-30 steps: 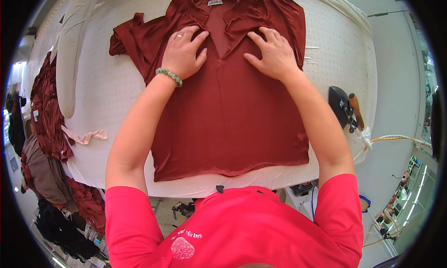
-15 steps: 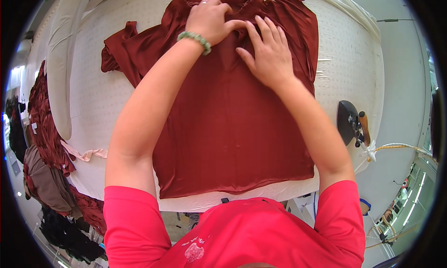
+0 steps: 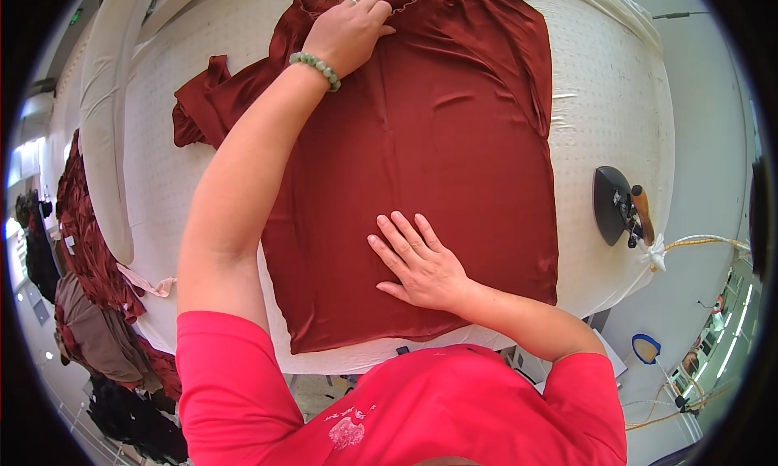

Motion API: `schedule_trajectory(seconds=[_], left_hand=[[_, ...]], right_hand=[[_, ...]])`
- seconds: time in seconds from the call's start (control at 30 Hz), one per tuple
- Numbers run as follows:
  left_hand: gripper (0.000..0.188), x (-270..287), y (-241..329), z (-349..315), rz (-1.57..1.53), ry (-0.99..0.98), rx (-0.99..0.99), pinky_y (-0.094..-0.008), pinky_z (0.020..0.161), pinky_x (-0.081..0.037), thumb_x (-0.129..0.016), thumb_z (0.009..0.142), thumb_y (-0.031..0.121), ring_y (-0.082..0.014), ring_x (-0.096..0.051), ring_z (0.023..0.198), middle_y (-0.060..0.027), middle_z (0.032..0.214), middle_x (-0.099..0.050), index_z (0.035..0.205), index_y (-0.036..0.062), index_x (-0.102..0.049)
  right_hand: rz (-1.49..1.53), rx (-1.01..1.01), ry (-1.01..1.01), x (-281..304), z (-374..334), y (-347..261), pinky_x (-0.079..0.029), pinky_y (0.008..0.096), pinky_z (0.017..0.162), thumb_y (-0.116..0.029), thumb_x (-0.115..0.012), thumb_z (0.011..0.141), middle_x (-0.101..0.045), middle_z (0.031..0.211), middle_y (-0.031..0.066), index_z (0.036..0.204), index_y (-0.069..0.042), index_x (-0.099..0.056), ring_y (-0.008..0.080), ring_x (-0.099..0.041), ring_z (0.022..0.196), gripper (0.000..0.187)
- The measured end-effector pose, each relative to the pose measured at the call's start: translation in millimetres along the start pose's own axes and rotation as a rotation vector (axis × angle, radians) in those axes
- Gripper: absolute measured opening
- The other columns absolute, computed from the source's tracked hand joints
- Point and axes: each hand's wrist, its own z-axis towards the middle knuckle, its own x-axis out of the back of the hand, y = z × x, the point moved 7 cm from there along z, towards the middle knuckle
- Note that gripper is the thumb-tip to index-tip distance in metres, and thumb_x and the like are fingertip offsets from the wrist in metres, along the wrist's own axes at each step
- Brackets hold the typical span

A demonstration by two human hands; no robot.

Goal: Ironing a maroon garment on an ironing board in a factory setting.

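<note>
A dark red satin blouse [image 3: 478, 166] lies spread on the padded pale ironing table [image 3: 604, 109], its gathered neckline at the far side and its hem toward me. My left hand [image 3: 350, 35], above a green bead bracelet [image 3: 316, 69], is closed on the cloth just below the neckline; its fingertips are partly hidden. Lower on the blouse, near the hem, my right hand [image 3: 417, 263] rests flat with fingers stretched out and holds nothing. One sleeve [image 3: 203, 101] of the blouse lies out to the left.
An iron [image 3: 620, 207] with a wooden handle stands on the table at the right, joined to a hose [image 3: 697, 240]. A long padded sleeve board [image 3: 105, 142] runs along the left. Dark red garments [image 3: 93, 223] hang beyond the left edge, beside a pink strip [image 3: 150, 284].
My right hand has swept from the neckline down toward the hem. My left hand has shifted slightly left and stays near the neckline. The cloth at the upper front lies smoother.
</note>
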Motion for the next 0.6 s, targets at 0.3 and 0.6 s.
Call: schedule_trajectory(seconds=[0.3, 0.6], left_hand=[[0.025, -11.9, -0.4, 9.6, 0.132, 0.054, -0.189, -0.0353, 0.056, -0.054, -0.068, 0.096, 0.035, -0.0233, -0.067, 0.066, -0.0037, 0.084, -0.068, 0.091, 0.0128, -0.058], [0.023, -1.6, 7.1, 33.4, 0.282, 0.017, -0.069, -0.0384, 0.057, -0.054, -0.065, 0.1, 0.03, -0.0243, -0.07, 0.07, -0.0049, 0.081, -0.07, 0.087, 0.0118, -0.06]], right_hand=[[-0.007, 0.013, -0.044, -4.2, -1.5, 1.9, -0.016, 0.0554, 0.128, -0.062, -0.06, 0.092, -0.031, 0.166, 0.0207, 0.157, -0.007, -0.041, 0.0369, -0.026, 0.156, 0.087], [0.035, 0.002, -0.053, 2.0, 2.9, 4.3, -0.016, 0.0555, 0.127, -0.061, -0.061, 0.092, -0.032, 0.166, 0.0203, 0.158, -0.007, -0.04, 0.0369, -0.025, 0.156, 0.087]])
